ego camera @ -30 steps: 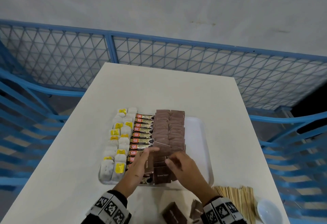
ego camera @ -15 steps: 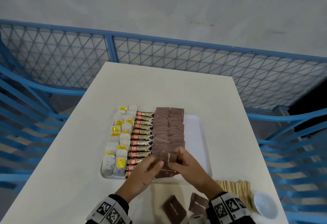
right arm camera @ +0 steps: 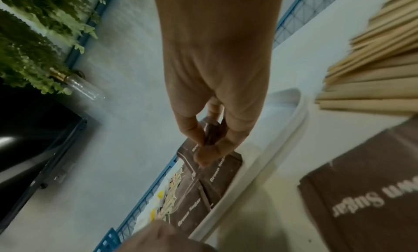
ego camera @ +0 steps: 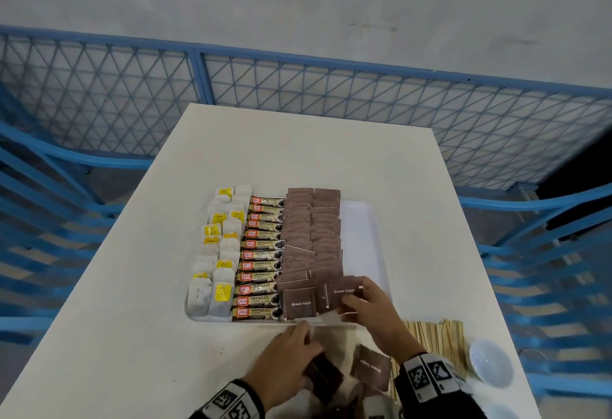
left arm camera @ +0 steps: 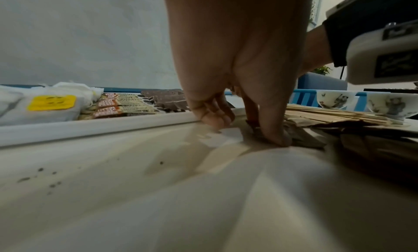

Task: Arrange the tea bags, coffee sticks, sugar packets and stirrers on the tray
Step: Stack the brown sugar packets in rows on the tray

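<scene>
On the white tray, tea bags fill the left columns, coffee sticks the middle, and brown sugar packets two overlapping columns beside them. At the near end the right hand pinches one sugar packet between thumb and fingers. Half a second ago both hands met over the tray; now the left hand has dropped to the desk, fingers curled on a loose packet. Another loose sugar packet, wooden stirrers and a small white bowl lie near, off the tray.
</scene>
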`<state>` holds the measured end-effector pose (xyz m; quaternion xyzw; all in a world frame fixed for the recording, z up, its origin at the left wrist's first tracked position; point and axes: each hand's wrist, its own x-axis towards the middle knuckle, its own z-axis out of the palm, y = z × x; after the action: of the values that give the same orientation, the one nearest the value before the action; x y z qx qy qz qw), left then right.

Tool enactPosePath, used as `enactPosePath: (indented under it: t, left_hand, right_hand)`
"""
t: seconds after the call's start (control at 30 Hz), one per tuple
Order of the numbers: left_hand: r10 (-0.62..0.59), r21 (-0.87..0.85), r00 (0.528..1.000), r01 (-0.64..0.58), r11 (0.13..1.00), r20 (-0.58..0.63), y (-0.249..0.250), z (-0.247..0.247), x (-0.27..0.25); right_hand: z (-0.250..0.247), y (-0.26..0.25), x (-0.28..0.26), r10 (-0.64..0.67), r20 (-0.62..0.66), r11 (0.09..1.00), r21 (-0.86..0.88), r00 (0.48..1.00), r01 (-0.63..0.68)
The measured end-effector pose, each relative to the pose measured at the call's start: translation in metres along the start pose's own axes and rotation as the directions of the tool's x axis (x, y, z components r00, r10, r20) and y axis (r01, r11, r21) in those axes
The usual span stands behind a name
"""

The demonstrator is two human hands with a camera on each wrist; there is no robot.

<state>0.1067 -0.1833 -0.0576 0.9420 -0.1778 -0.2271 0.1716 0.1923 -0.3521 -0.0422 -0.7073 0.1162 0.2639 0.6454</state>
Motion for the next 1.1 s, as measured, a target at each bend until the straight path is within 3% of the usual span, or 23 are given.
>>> enactPosePath:
  t: [0.1,0.2,0.27,0.37,0.5,0.57,0.67,0.77,1.0,1.1]
  left_hand:
    - [-0.04,-0.027,0.999,0.04,0.999,0.002,-0.002,-0.001,-0.001]
    - [-0.078,-0.167,0.997,0.079,0.983,0.015,-0.007,-0.005,-0.004]
    - [-0.097,-0.299,0.995,0.094,0.95,0.007,-0.013,-0.005,-0.007]
    - [-0.121,-0.449,0.993,0.113,0.886,0.012,-0.02,-0.004,-0.012]
    - [-0.13,-0.543,0.991,0.1,0.834,-0.018,-0.023,-0.013,-0.016]
    - [-0.105,-0.579,0.994,0.072,0.812,-0.025,-0.022,-0.019,-0.017]
    - [-0.094,-0.637,0.993,0.114,0.762,0.065,-0.016,-0.023,-0.016]
    - [-0.064,-0.676,0.982,0.167,0.718,0.175,-0.008,-0.024,-0.015]
    - [0.088,-0.61,0.962,0.091,0.787,0.258,0.016,-0.021,-0.004]
    - [0.107,-0.472,0.95,0.047,0.881,0.293,0.023,-0.02,0.002]
  right_hand:
    - [0.001,0.006,0.005,-0.003,-0.004,0.975,-0.221,1.0,0.002]
    - [0.002,0.015,0.014,-0.074,0.0,0.803,-0.593,0.997,0.06]
    - [0.004,0.018,0.018,-0.115,0.001,0.728,-0.68,0.993,0.085]
    - [0.008,0.018,0.02,-0.19,-0.018,0.662,-0.741,0.982,0.115]
    - [0.008,0.014,0.013,-0.273,-0.064,0.699,-0.699,0.96,0.152]
    - [0.002,0.01,0.005,-0.325,-0.042,0.673,-0.712,0.945,0.2]
    - [-0.014,0.009,-0.009,-0.353,0.042,0.595,-0.76,0.935,0.259]
    - [-0.029,0.018,-0.025,-0.27,0.141,0.495,-0.828,0.953,0.262]
    - [-0.037,0.038,-0.048,-0.119,0.213,0.136,-0.964,0.97,0.229]
    - [-0.033,0.038,-0.047,-0.094,0.222,0.14,-0.962,0.971,0.234]
